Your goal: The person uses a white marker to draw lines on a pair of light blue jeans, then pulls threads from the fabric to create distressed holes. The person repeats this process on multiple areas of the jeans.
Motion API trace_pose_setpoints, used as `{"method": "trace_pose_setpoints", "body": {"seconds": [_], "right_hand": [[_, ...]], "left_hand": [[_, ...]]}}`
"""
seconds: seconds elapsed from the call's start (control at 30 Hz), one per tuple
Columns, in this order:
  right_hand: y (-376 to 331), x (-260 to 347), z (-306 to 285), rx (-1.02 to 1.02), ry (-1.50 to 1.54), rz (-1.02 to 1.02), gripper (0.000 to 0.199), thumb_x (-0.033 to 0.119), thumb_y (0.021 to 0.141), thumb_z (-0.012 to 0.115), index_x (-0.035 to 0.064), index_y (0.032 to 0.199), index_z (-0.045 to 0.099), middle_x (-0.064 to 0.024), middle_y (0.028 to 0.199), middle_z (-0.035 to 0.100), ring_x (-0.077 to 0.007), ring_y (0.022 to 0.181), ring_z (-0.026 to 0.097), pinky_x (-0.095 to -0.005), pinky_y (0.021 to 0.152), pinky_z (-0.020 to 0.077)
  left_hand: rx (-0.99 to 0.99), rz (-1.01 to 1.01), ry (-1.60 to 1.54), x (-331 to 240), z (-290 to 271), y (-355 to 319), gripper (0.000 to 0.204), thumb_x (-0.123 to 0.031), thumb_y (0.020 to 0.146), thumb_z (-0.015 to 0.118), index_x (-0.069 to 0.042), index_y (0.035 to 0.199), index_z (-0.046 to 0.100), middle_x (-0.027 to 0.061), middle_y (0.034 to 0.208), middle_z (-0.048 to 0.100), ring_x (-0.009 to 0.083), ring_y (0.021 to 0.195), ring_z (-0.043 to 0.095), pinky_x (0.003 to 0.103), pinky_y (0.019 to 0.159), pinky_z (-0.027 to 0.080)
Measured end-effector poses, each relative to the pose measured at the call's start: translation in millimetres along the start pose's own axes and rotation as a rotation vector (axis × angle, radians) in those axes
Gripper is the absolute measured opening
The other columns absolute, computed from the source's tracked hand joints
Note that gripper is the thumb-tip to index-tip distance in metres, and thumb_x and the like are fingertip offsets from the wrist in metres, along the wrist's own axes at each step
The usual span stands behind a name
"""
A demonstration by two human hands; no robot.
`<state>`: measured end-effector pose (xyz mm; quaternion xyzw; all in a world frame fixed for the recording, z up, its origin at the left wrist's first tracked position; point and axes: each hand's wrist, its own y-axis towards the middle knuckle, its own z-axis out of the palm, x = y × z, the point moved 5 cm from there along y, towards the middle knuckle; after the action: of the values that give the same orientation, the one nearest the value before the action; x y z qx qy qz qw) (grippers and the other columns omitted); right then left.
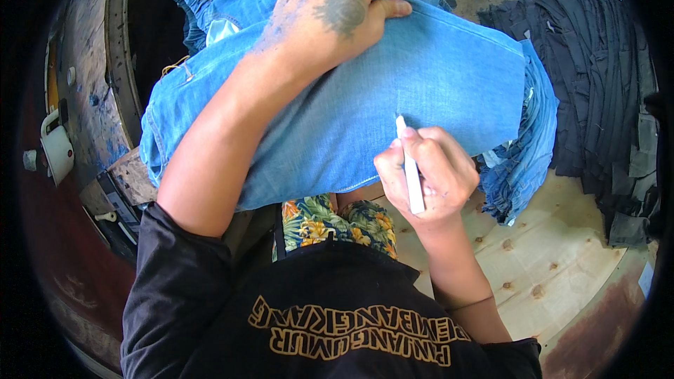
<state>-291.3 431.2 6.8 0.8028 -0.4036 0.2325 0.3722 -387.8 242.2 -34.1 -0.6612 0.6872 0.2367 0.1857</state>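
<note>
Right hand (428, 175) gripping slim white chalk stick (411, 168), soft blue denim (393, 91) (folded).

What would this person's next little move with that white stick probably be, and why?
Probably drawing the white chalk stick along the light blue denim piece: the right hand holds its tip on the cloth, while the left hand presses the fabric flat.

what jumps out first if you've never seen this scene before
The big light-blue denim piece fills the centre, spread over a stack of similar denim. The left hand presses flat on its upper part, while the right hand at its lower edge grips a white marking stick with the tip on the cloth. To the right, a pile of dark garments lies on the pale wooden table.
</note>
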Motion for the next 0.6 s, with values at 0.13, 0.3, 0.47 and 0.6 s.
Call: {"method": "trace_pose_setpoints", "body": {"seconds": [0.13, 0.3, 0.47, 0.6], "right_hand": [[19.1, -7.7, 1.8, -0.057, 0.025, -0.021, 0.014, -0.008, 0.073, 0.074, 0.0007, 0.081, 0.065, -0.0098, 0.065, 0.056, -0.0253, 0.052, 0.057, -0.0347, 0.050, 0.0482], [55.6, -28.6, 27.8, -0.093, -0.040, -0.002, 0.019, -0.009, 0.074, 0.073, 0.0034, 0.075, 0.058, -0.0082, 0.064, 0.055, -0.0240, 0.050, 0.054, -0.0347, 0.049, 0.0471], [67.4, -28.6, 33.3, -0.087, 0.007, 0.017, 0.020, -0.010, 0.075, 0.070, 0.0034, 0.074, 0.055, -0.0085, 0.063, 0.050, -0.0236, 0.049, 0.048, -0.0346, 0.046, 0.0413], [60.7, -26.0, 29.3, 0.016, 0.007, 0.083, 0.020, -0.010, 0.075, 0.070, 0.0029, 0.074, 0.055, -0.0087, 0.063, 0.049, -0.0235, 0.049, 0.048, -0.0345, 0.046, 0.0402]], "left_hand": [[0.039, -0.016, -0.059, 1.7, 0.9, 2.9, 0.026, -0.036, 0.095, 0.079, -0.011, 0.101, 0.085, 0.0212, 0.077, 0.072, 0.0410, 0.071, 0.071, 0.048, 0.068, 0.055], [0.023, -0.045, -0.119, 7.8, 3.1, 4.2, 0.028, -0.034, 0.094, 0.079, -0.007, 0.096, 0.084, 0.0239, 0.075, 0.069, 0.0435, 0.068, 0.067, 0.050, 0.065, 0.051], [0.058, -0.067, -0.125, 7.1, 1.9, 6.8, 0.031, -0.035, 0.093, 0.079, -0.004, 0.092, 0.082, 0.0263, 0.074, 0.067, 0.0467, 0.070, 0.067, 0.052, 0.066, 0.051], [0.112, -0.110, -0.094, -1.6, -7.6, 7.0, 0.031, -0.036, 0.094, 0.078, -0.005, 0.095, 0.083, 0.0264, 0.081, 0.070, 0.0452, 0.074, 0.070, 0.051, 0.069, 0.053]]}}
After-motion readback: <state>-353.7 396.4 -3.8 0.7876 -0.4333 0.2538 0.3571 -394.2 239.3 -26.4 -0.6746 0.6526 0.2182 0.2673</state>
